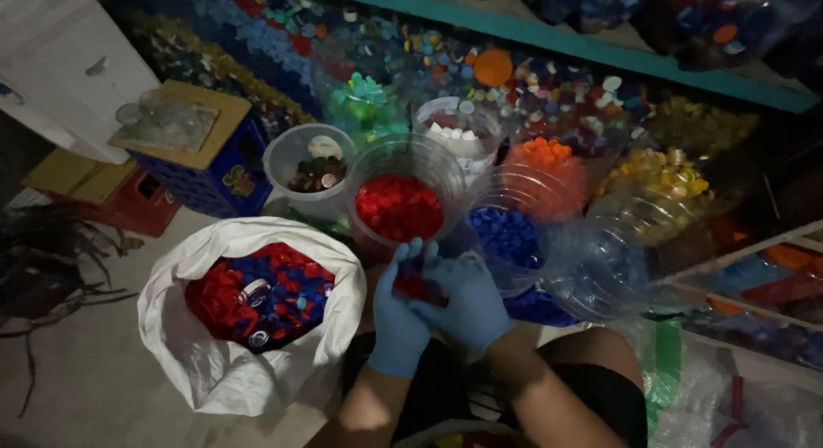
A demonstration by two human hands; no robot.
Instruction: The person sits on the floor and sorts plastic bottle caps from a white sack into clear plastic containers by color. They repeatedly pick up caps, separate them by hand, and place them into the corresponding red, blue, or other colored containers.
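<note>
Both hands meet on some red caps — left hand (396, 315) and right hand (467, 304) cupped shut around them; best to keep them cupped tight over the tub of red caps (399, 206) — not the blue tub (507, 235).

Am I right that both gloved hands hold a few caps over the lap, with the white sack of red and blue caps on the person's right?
Not quite: the head view shows the white sack on the person's left. Left hand and right hand do hold caps together.

Red caps (418, 287) sit mostly hidden between both gloved hands' fingers (446, 281).
</note>
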